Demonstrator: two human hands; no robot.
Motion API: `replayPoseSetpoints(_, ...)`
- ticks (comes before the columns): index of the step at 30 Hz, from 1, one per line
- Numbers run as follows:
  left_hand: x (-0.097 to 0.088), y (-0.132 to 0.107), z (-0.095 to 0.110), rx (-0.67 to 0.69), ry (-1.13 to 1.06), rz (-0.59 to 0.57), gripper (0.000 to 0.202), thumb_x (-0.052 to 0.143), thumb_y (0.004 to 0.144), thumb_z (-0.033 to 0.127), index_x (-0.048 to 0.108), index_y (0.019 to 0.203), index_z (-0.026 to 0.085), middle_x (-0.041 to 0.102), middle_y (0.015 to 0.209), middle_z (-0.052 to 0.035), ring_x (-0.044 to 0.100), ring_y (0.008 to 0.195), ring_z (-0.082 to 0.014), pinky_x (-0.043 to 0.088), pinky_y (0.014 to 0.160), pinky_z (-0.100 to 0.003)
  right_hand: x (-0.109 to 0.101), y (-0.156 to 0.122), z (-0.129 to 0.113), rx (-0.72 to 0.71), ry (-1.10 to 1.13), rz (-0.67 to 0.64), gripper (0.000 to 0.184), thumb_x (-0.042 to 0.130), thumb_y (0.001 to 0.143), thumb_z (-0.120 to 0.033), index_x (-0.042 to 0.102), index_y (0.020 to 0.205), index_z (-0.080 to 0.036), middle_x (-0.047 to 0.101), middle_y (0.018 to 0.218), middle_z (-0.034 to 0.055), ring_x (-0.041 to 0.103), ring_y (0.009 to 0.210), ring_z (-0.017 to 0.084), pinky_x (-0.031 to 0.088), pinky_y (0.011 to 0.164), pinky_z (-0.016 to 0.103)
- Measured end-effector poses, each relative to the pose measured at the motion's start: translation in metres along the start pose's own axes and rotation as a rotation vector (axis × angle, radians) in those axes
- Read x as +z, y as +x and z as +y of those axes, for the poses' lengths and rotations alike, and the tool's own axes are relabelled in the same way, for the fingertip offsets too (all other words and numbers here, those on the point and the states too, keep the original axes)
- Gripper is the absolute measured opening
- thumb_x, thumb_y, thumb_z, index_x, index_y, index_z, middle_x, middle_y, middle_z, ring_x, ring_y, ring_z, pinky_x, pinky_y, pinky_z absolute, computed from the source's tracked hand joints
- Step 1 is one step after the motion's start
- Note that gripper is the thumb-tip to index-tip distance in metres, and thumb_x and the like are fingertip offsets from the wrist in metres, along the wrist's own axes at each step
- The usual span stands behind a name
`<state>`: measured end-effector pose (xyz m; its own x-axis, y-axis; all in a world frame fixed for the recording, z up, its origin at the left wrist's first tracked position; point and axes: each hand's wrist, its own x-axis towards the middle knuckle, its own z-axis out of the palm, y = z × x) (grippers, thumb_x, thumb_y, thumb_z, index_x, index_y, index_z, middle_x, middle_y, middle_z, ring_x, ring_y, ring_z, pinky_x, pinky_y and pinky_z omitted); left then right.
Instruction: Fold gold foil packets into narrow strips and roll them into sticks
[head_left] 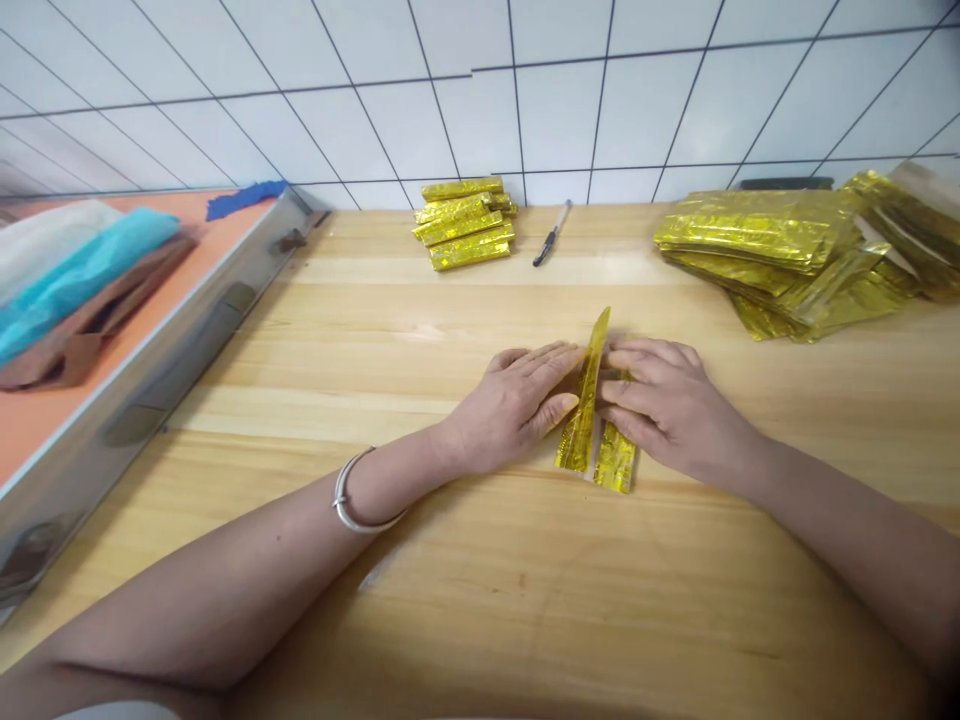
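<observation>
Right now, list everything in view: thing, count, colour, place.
foil piece: one, gold, table centre, pressed between both hands
folded foil strips: small stack, gold, far centre by the wall
pen: one, black and white, right of that stack
flat foil sheets: large pile, gold, far right
table: one, pale wood
cloths: several, teal, white, brown, on orange surface at left
bracelet: one, silver, left wrist
left hand: flat on foil
right hand: flat on foil
</observation>
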<state>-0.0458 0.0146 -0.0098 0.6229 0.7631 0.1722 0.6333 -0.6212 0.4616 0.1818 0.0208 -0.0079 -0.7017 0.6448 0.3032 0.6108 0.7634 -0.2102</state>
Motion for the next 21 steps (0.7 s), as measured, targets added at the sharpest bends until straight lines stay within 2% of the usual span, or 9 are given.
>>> replayPoseSetpoints(6,-0.001,-0.001,0.001,0.014,-0.007,0.004,0.049,0.028,0.097,0.038,0.031,0.14,0.014,0.043,0.141,-0.0108,0.035,0.133,-0.0196,0.026,0.108,-0.039,0.0,0.001,-0.006,-0.08,-0.058,-0.159,0.032,0.041,0.092,-0.038,0.063,0.115,-0.03,0.051,0.127,0.0124,0.039,0.124,0.032,0.033,0.095,0.052)
replayPoseSetpoints(13,-0.001,-0.001,0.002,0.05,0.058,-0.029,0.051,0.027,0.097,0.041,0.028,0.143,0.018,0.035,0.147,-0.0091,0.029,0.137,-0.0205,0.024,0.108,-0.04,0.004,-0.001,-0.009,-0.137,-0.171,-0.219,0.035,0.041,0.091,-0.04,0.061,0.118,-0.031,0.051,0.127,0.012,0.035,0.126,0.036,0.029,0.097,0.058)
replayPoseSetpoints(21,0.006,-0.001,0.004,0.083,0.211,-0.078,0.058,0.025,0.096,0.047,0.021,0.145,0.017,0.025,0.151,-0.0091,0.023,0.14,-0.022,0.021,0.109,-0.042,0.004,0.003,-0.01,-0.143,-0.124,-0.225,0.03,0.044,0.088,-0.042,0.068,0.098,-0.027,0.056,0.118,0.0099,0.041,0.119,0.035,0.028,0.098,0.059)
